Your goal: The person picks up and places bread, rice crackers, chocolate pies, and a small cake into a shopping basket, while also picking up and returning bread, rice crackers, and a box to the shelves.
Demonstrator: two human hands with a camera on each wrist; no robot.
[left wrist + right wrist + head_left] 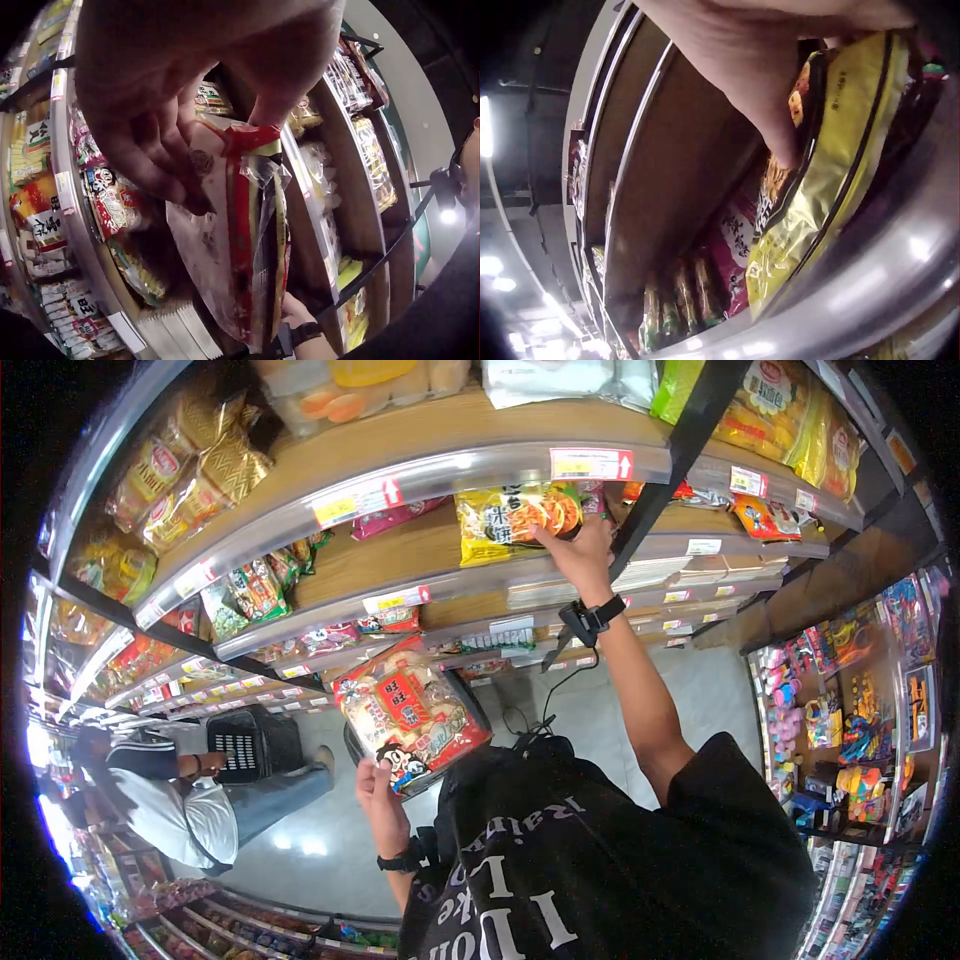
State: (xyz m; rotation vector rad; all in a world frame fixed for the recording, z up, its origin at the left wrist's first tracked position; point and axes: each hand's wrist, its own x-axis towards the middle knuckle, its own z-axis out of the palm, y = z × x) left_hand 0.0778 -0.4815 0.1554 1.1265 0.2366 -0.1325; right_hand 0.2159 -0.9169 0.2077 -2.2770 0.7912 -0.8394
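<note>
My left hand (pixel 378 800) pinches the lower left corner of a red and clear snack bag (pixel 410 710), held up in front of the shelves. In the left wrist view the fingers and thumb grip the top edge of that bag (pixel 232 247). My right hand (pixel 585 555) reaches onto a shelf and grips a yellow snack bag (pixel 485 525) by its right end. The right wrist view has the thumb of the right hand (pixel 757 75) on the front of the yellow bag (pixel 817 202); its other fingers are mostly hidden.
Purple bags (pixel 400 517) lie beside the yellow one. A price rail (pixel 460 472) runs above it. A black basket (pixel 468 695) is partly visible behind the held bag. At the left, a person (pixel 190 810) is beside another basket (pixel 285 745). Toy racks (pixel 850 710) stand right.
</note>
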